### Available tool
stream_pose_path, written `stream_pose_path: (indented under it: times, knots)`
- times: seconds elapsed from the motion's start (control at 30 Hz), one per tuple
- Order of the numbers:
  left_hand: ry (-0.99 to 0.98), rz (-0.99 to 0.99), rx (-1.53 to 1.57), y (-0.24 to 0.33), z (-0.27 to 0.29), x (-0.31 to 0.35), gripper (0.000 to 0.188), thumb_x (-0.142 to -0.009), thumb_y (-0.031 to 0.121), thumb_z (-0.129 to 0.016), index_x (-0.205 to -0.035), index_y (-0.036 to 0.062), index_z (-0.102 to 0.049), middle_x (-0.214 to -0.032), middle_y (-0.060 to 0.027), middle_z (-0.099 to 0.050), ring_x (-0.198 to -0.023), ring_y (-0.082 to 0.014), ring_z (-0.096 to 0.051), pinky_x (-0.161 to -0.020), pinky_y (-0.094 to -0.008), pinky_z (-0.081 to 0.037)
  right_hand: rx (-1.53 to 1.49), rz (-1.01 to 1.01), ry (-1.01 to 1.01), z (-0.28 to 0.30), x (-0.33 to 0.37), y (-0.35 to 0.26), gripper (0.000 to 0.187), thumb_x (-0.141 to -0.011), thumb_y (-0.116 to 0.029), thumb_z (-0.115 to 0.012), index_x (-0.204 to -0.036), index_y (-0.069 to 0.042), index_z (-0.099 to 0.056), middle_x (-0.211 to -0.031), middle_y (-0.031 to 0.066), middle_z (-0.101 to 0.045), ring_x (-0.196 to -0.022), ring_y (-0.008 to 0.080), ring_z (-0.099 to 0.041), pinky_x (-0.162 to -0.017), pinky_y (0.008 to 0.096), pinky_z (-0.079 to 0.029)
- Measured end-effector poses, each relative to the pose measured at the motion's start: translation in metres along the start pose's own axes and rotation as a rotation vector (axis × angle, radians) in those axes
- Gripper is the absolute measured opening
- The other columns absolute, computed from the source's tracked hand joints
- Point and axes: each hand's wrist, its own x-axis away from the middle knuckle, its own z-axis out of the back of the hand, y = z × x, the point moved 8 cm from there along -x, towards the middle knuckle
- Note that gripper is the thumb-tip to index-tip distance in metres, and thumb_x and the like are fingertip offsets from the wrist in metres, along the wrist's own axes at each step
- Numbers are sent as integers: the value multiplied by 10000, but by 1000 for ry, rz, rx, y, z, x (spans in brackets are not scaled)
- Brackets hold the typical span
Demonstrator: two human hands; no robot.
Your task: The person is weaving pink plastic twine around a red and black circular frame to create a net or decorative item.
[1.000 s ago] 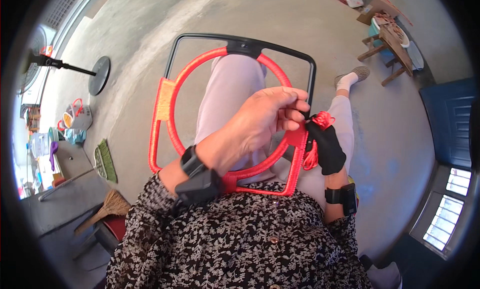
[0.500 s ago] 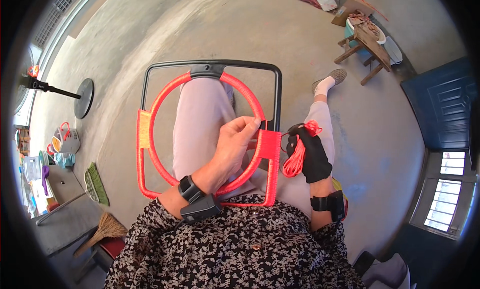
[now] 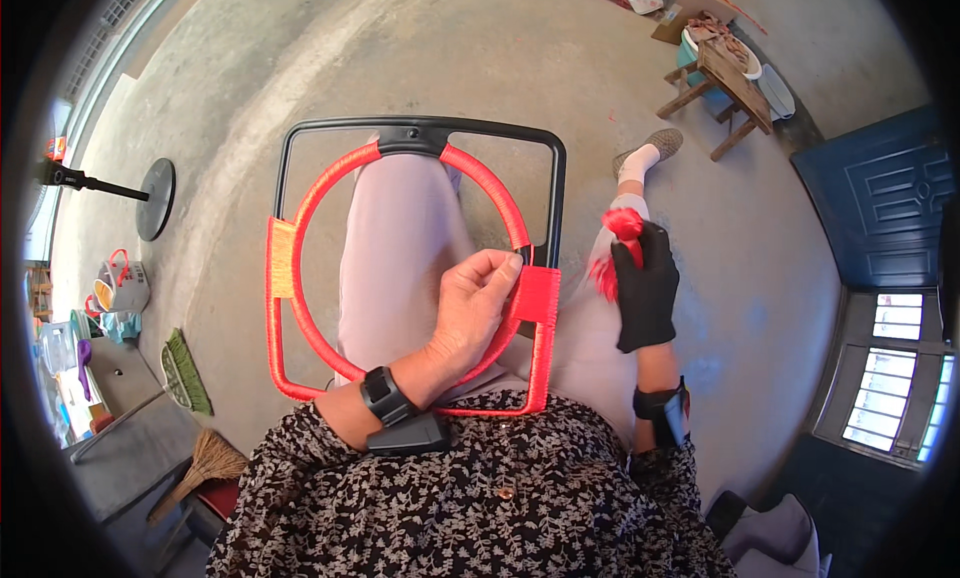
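Note:
A rectangular frame (image 3: 556, 178) rests over my lap, its far part bare black and its near part wrapped in red-orange cord. Inside it sits a round ring (image 3: 304, 196), mostly wound with the same cord. Wide wrapped bands join ring and frame, an orange one (image 3: 284, 260) at left and a red one (image 3: 536, 295) at right. My bare left hand (image 3: 465, 303) pinches the ring just above the red band, by a short black stretch. Off to the right, my black-gloved right hand (image 3: 648, 288) is closed round a red cord bundle (image 3: 623, 222), which is blurred.
A wooden stool (image 3: 722, 78) and a tub (image 3: 690, 50) stand far right. At left are a round fan base (image 3: 157, 200), a pail (image 3: 125, 286), a green broom (image 3: 183, 370) and a straw broom (image 3: 212, 460). A blue door (image 3: 880, 198) is at right.
My right hand has moved right and slightly away from the frame with the cord bundle, turning upright. The left hand keeps its pinch on the ring, nearly in place.

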Motion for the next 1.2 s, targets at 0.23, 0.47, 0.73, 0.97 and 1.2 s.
stream_pose_path:
  times: [0.23, 0.47, 0.73, 0.97, 1.2]
  knots:
    - [119, -207, 164, 30, -4, 4, 317, -984, 315, -458, -1116, 32, -519, -968, -42, -601, -816, -88, -598, -663, -243, -544, 288, 830, -78, -19, 29, -137, 235, -804, -87, -644, -1036, -72, -613, -1090, 67, -595, -1053, 248, -571, -871, 375, -482]
    - [126, -159, 142, 12, 7, 3, 156, -961, 132, -472, -1088, 59, -525, -946, -23, -603, -836, -95, -611, -692, -281, -551, -736, -262, -468, -57, 2, -7, 172, -872, -87, -597, -1015, 9, -589, -937, 72, -622, -897, 132, -608, -779, 275, -506]
    - [155, -30, 48, -9, 10, -8, 224, -930, 58, -442, -1110, 23, -570, -959, -67, -651, -856, -150, -644, -756, -282, -531, -699, -136, -974, -105, 28, -29, 374, -860, -165, -656, -1191, -19, -558, -1090, 50, -620, -971, 137, -586, -854, 272, -480]
    - [83, 73, 272, -3, -2, -6, 174, -909, 79, -496, -1050, 9, -571, -892, -41, -639, -732, -114, -618, -659, -262, -517, -498, -79, -814, -85, 11, 7, 249, -844, -140, -651, -1054, -17, -594, -988, 21, -621, -873, 131, -588, -823, 258, -478]
    - [58, 24, 252, -3, 3, -8, 297, -921, 114, -556, -1183, 5, -469, -947, -62, -639, -835, -114, -635, -749, -243, -523, 301, 286, 45, 25, -8, -3, 111, -804, -106, -671, -862, -22, -627, -814, 97, -650, -757, 214, -640, -700, 319, -501]
